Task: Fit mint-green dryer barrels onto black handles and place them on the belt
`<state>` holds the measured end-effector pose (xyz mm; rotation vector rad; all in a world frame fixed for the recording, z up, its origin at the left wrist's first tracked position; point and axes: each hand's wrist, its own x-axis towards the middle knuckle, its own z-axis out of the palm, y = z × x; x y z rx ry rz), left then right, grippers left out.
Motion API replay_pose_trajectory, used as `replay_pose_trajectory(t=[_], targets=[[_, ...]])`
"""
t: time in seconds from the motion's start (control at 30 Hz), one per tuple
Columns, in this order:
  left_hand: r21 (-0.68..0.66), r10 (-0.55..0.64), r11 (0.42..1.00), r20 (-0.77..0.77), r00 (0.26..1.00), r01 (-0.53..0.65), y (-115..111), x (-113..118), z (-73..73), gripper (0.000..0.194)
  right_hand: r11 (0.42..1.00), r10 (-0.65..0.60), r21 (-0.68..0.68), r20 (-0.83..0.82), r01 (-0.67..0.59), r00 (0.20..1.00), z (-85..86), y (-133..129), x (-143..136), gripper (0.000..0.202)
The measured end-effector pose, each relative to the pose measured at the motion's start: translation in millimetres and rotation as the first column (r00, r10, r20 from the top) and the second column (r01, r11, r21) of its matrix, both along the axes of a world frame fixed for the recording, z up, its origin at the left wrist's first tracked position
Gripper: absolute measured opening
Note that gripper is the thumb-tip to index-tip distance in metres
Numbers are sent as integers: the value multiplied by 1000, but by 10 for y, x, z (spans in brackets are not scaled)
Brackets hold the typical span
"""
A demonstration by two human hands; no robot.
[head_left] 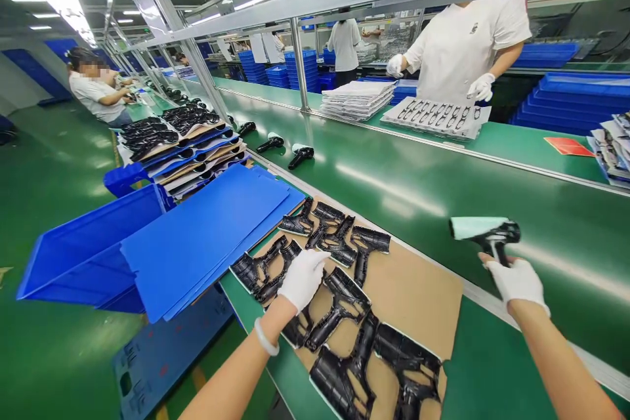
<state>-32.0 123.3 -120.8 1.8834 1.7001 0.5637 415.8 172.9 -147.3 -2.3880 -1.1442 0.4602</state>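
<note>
My right hand (519, 285), in a white glove, grips the black handle of a hair dryer (482, 228) with a pale green barrel. The dryer is held over the green belt, its barrel pointing left. Over the cardboard sheet (413, 289) is my gloved left hand (304, 279), fingers curled together among black hair dryer half-shells (339, 308). What those fingers hold, if anything, is hidden beneath the glove. Several half-shells lie around it with their hollow sides up, some close together.
Blue sheets (211, 230) and a blue bin (93, 243) are at the left, before stacked layers of black parts (182, 138). More hair dryers (301, 155) lie along the belt (374, 177). Across it, a co-worker (457, 46) stands behind a tray of small parts (436, 117). A metal rail crosses overhead.
</note>
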Motion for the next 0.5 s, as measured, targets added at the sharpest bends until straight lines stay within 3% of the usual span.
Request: replay_pose_trajectory(t=[0.13,0.27,0.37,0.43,0.5], targets=[[-86,-111,991,-148,983,99,388,62,-135,22,961,-153,-216,100,171,983,-97,153,550,68],[-148,-157,980,-163,974,133,561,165,-211,24,944,-178,-242,205,226,963,-103,167,496,64],[-137,-118,985,-82,990,107,545,117,-178,22,986,-74,-111,354,121,932,-2,144,-1,57],[-113,-57,992,20,998,58,496,32,-123,22,987,162,-51,397,-155,903,55,98,-540,49],[-91,33,996,146,989,-19,429,-60,-65,27,889,445,-75,370,-451,816,66,27,-1176,39]])
